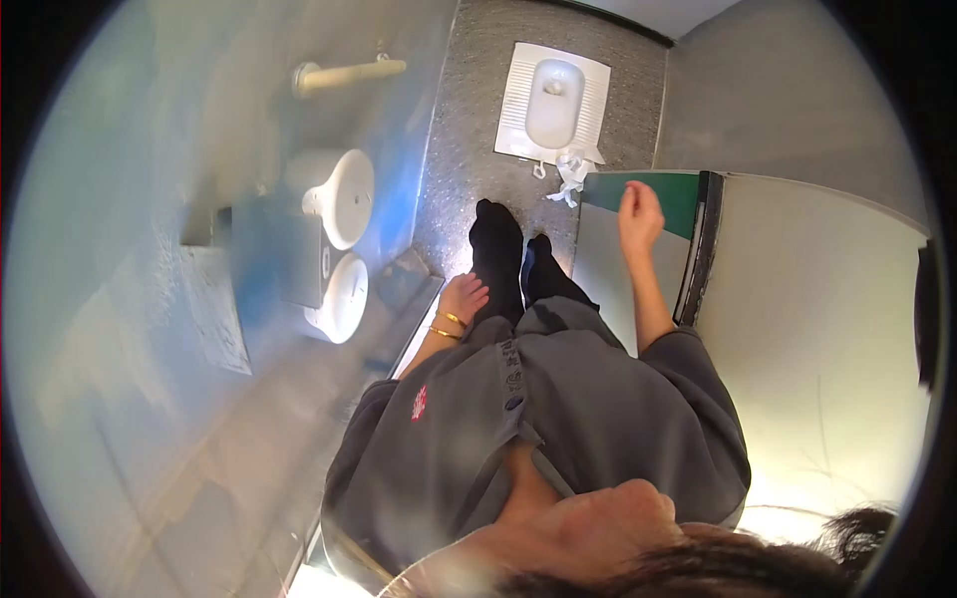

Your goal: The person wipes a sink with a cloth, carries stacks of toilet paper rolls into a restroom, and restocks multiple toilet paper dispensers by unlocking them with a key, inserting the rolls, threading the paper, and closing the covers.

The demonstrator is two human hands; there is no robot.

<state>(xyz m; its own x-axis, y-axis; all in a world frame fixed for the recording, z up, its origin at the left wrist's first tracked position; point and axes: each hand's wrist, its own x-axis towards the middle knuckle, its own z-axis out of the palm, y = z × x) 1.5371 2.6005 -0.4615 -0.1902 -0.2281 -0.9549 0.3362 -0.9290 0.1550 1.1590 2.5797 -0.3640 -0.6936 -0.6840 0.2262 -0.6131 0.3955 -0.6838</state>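
My left hand (465, 298) hangs beside my dark trouser leg, its fingers loosely stretched out and nothing in them. Two gold-coloured bangles (447, 326) circle that wrist. On the other side, my right hand (641, 217) is raised in front of the green and pale door panel (638, 254). Its fingers are partly curled, and I see no object in it; whether it touches the panel I cannot tell. My feet in black footwear (495, 239) stand on the grey speckled floor between the hands.
Ahead, a white squat toilet (506, 110) is set in the floor, with crumpled white paper (572, 174) at its near edge. Along the left wall are a grab bar (349, 76) and two round white fixtures (349, 199). A pale wall (797, 289) stands at the right.
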